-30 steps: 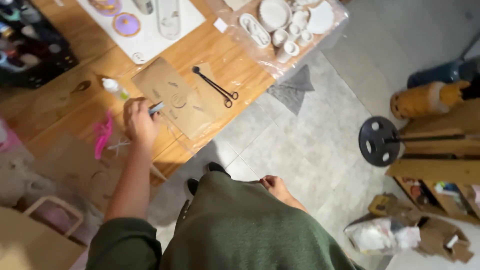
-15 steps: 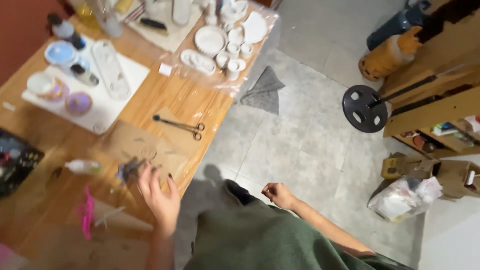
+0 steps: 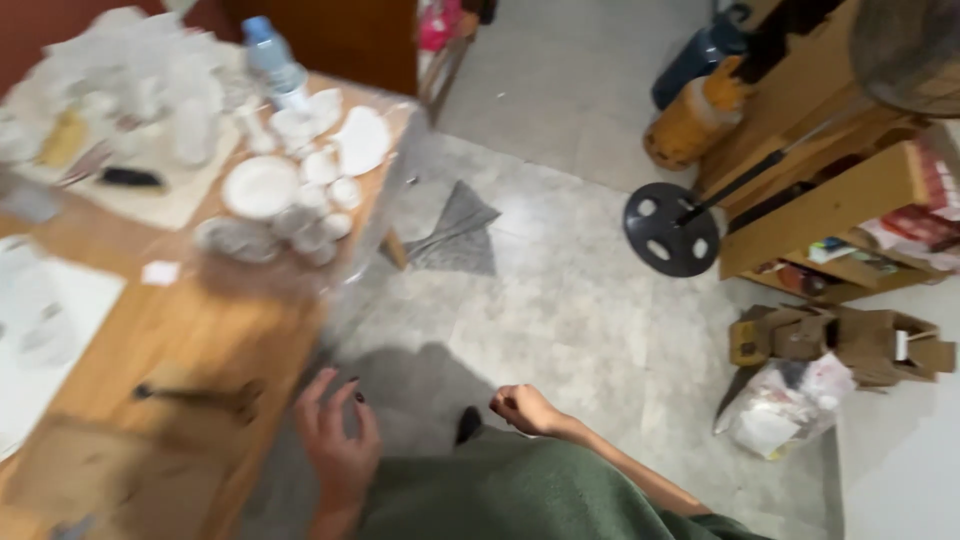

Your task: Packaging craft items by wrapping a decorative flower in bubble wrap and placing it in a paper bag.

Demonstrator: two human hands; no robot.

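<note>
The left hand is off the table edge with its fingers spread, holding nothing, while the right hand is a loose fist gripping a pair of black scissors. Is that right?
Not quite. In the head view the right hand is a loose fist with no tool in it; a dark long-handled tool, too blurred to name, lies on the wooden table. The left hand is indeed open, fingers spread, holding nothing.

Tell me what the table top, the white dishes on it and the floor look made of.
Table: looks like wood, warm orange-brown, matte; grain too blurred to confirm. White dishes: probably ceramic or plaster, pale and smooth, under or on clear plastic film; blur leaves it open. Floor: grey mottled stone or tile with a dull sheen and faint joint lines.
</note>
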